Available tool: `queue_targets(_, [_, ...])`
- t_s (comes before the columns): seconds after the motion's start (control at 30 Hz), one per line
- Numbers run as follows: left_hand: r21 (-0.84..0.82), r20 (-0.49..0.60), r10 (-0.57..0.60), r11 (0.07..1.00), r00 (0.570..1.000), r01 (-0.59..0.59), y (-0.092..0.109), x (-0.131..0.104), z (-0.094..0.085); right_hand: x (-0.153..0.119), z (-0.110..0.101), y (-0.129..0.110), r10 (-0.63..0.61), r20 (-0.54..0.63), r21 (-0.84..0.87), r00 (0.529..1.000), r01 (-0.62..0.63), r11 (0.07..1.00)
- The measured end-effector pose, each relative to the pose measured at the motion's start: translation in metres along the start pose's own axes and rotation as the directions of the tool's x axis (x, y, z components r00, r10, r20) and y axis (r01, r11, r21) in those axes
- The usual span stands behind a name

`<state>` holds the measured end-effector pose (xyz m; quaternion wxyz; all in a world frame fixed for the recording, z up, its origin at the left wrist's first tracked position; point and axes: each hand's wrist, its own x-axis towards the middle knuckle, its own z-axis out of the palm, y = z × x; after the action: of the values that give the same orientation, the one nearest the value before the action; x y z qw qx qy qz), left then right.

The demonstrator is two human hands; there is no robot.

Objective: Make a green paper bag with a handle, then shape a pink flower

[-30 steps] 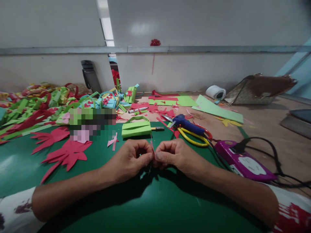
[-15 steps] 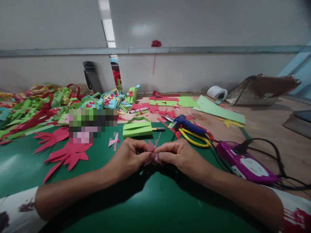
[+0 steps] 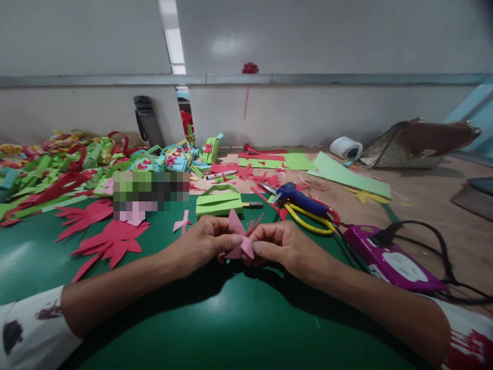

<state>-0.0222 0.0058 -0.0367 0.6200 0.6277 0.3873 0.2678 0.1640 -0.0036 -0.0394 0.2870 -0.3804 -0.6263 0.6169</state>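
Between my hands is a small pink paper flower (image 3: 246,245) with pointed petals, held just above the green table surface (image 3: 231,318). My left hand (image 3: 210,240) pinches its left side between thumb and fingers. On the other side, my right hand (image 3: 283,244) grips it with thumb and forefinger. Just beyond my hands lies a light green folded paper bag (image 3: 219,204) with a handle, and a dark-tipped cutter or pen (image 3: 253,205) sticks out at its right. A pink paper piece (image 3: 182,223) rests left of it.
Red paper flowers (image 3: 113,244) lie at left, below a heap of coloured paper bags (image 3: 82,164). Right stand a blue glue gun (image 3: 300,198), yellow-handled scissors (image 3: 308,222) and a purple power strip (image 3: 393,262) with black cables. Farther back are a bottle (image 3: 148,123) and a handbag (image 3: 419,144).
The pink paper flower has been turned and its petals now spread out visibly between my fingers. Both hands keep hold of it. The view has shifted slightly.
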Motion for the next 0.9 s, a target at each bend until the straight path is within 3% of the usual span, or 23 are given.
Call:
queue_targets(0.27, [-0.006,0.012,-0.014,1.000,1.000,0.014,-0.0046,0.0004,-0.0020,-0.0009,-0.0006,-0.0009,0.012,-0.011,-0.105,1.000,-0.013,0.994])
queue_targets(0.9, [-0.001,0.013,-0.009,1.000,1.000,0.009,-0.0068,0.0013,-0.0023,-0.0021,0.0011,0.0020,-0.026,0.016,-0.048,1.000,0.027,0.998])
